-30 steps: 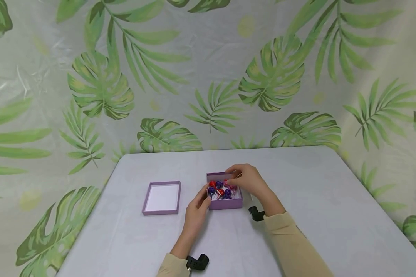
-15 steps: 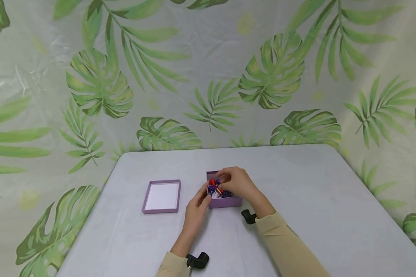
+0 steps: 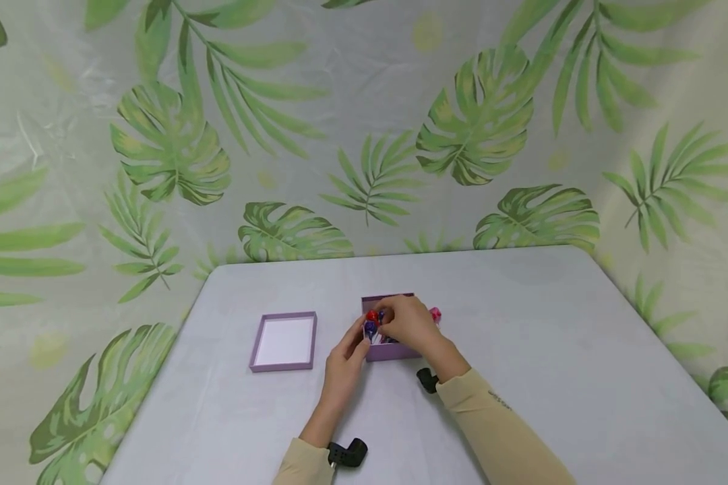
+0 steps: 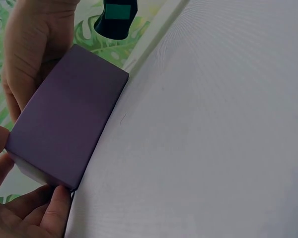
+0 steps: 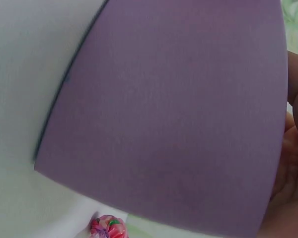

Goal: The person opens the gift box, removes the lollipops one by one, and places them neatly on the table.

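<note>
A purple square box (image 3: 391, 352) holds wrapped lollipops, a red one (image 3: 372, 315) and a blue-purple one (image 3: 370, 328) showing near its left side. My left hand (image 3: 343, 364) grips the box's left side, thumb near the front corner; in the left wrist view, its fingertips (image 4: 57, 210) press the box's lower corner. My right hand (image 3: 408, 323) reaches over the rim with bent fingers among the lollipops, covering much of the contents. I cannot tell whether it pinches one. Beside the box's right side lies a pink lollipop (image 3: 435, 314), its wrapper also visible in the right wrist view.
A shallow purple lid (image 3: 283, 341) with a white inside lies left of the box, open side up. Both stand on a white-covered table (image 3: 522, 323). Behind it hangs a leaf-patterned sheet (image 3: 388, 135).
My right hand has shifted left and deeper over the box. The pink lollipop beside the box has come into view behind it. My left hand keeps its grip.
</note>
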Demonstrator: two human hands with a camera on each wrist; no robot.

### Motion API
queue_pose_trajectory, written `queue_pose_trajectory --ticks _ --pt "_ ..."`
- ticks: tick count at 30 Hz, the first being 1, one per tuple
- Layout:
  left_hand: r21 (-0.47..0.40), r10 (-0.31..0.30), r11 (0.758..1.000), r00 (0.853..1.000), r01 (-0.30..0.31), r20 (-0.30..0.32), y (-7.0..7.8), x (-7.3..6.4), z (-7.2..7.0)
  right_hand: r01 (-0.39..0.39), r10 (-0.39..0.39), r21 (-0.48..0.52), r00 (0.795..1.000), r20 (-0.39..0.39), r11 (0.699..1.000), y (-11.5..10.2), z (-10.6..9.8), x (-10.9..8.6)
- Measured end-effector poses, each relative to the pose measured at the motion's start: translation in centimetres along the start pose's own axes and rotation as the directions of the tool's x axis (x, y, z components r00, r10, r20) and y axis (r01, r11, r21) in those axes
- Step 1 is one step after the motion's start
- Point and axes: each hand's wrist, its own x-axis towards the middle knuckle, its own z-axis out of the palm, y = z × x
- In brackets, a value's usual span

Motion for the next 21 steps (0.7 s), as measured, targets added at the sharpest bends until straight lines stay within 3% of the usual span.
queue_pose_trajectory --ticks 12,21 --pt "-0.016 0.004 1.000 1.000 -0.004 -0.014 0.2 -0.1 0.0 0.011 -0.021 -0.208 0.999 -0.046 0.978 0.1 1.3 0.2" --pt "-0.009 -0.002 1.000 1.000 0.002 0.003 4.1 -1.2 -0.3 0.010 -0.027 -0.204 0.996 -0.081 0.979 0.3 1.2 0.2"
